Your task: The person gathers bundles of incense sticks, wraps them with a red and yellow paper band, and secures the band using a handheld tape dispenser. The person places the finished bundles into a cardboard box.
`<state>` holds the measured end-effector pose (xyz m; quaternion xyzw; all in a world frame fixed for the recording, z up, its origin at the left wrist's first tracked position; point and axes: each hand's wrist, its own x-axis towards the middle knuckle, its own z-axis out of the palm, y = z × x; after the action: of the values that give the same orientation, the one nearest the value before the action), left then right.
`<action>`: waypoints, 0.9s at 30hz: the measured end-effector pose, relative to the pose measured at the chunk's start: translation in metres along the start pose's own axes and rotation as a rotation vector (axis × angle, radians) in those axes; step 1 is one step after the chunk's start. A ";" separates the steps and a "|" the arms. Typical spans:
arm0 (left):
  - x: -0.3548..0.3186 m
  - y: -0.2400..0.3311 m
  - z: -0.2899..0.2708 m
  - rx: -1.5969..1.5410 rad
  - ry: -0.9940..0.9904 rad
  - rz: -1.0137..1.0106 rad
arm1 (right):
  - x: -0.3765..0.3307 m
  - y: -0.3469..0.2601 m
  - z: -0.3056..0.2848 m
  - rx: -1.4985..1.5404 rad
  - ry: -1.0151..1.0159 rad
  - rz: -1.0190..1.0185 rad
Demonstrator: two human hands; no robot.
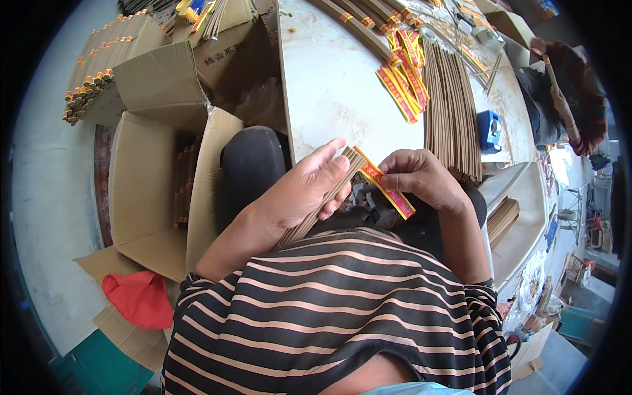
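Observation:
My left hand (309, 181) is closed round a bundle of thin brown incense sticks (327, 201), tilted over my lap with its upper end toward the table. At that end, my right hand (421, 178) pinches a red and yellow paper label strip (388, 191) between thumb and fingers. The strip's upper end touches the bundle's tip and its lower end hangs free. Beyond my hands, several more label strips (405, 85) lie in a loose pile on the white table (329, 112). Right of them is a broad row of loose incense sticks (451, 112).
A blue tape dispenser (488, 131) stands at the table's right edge. Wrapped bundles (362, 33) lie at the back. An open cardboard box (151, 178) with bundles inside is at my left, near a red cloth (138, 299). Another person (559, 99) is at the far right.

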<state>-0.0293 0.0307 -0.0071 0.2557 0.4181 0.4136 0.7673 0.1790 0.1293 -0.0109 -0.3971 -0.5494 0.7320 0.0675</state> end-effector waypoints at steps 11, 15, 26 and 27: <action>-0.009 -0.007 0.019 0.079 -0.022 0.026 | -0.027 0.009 0.037 0.036 -0.056 -0.190; -0.012 -0.007 0.023 0.082 -0.026 0.036 | -0.037 0.011 0.044 -0.168 0.140 -0.229; -0.020 -0.007 0.034 0.051 -0.034 0.064 | -0.051 -0.016 0.061 -0.061 0.277 -0.294; -0.019 -0.008 0.033 0.051 -0.044 0.070 | -0.049 -0.018 0.062 -0.092 0.285 -0.293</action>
<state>-0.0038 0.0084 0.0123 0.2987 0.4025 0.4234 0.7546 0.1660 0.0632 0.0342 -0.4150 -0.6192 0.6249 0.2321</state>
